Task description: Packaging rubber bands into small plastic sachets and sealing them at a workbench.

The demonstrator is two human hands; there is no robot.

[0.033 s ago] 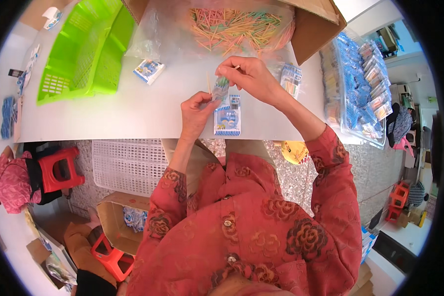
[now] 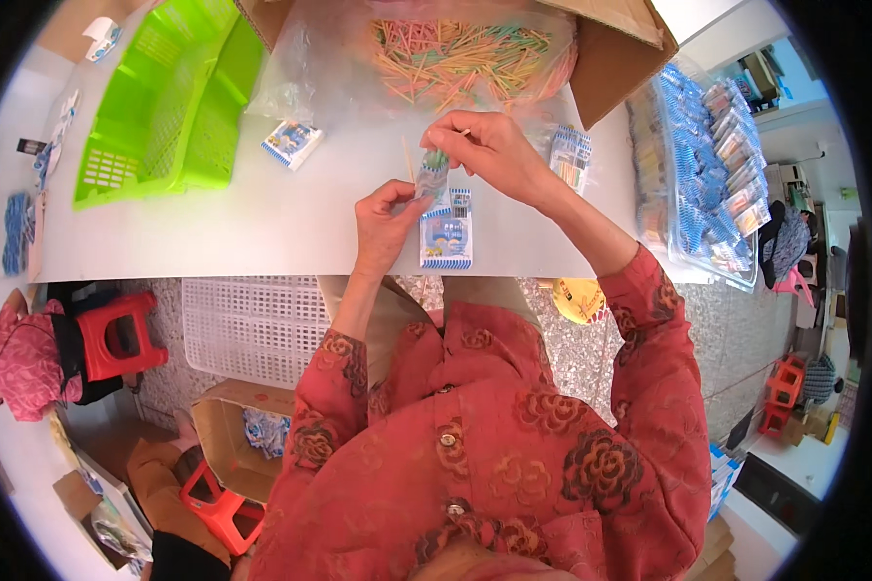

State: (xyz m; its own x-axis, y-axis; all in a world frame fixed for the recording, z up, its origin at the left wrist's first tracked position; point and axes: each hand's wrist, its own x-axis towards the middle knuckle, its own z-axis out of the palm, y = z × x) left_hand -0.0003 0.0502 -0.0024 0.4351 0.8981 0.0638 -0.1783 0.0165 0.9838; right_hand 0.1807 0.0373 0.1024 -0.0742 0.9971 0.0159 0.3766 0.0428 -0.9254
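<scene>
The person's left hand (image 2: 386,218) is pinching the lower part of a small clear packet (image 2: 434,174), which is showing green sticks inside, between thumb and fingers. The right hand (image 2: 486,155) is bending over the packet's top, its thumb and forefinger pressed together, apparently pinching a pale stick (image 2: 466,132) whose end is poking out above them; whether they are also gripping the packet's edge cannot be told. A second thin stick (image 2: 408,159) is standing up beside the left fingers; how firmly it is being held is unclear.

The clear packet is sitting between the two hands, seemingly raised off the surface (image 2: 300,228), just beyond a blue-and-white packet (image 2: 447,240) that is lying flat near the front edge. Farther back, loose coloured sticks (image 2: 460,58) are heaping up in a clear plastic bag (image 2: 305,73) by a cardboard box (image 2: 618,63).

Several things could be going wrong from here. The thin film could be tearing or creasing if a stick's tip is catching it. The standing stick could be slipping out if the left fingers are loosening. Sticks could be spilling if the packet is open and tipping over. The flat packet could be sliding toward the edge if a wrist is brushing it.
</scene>
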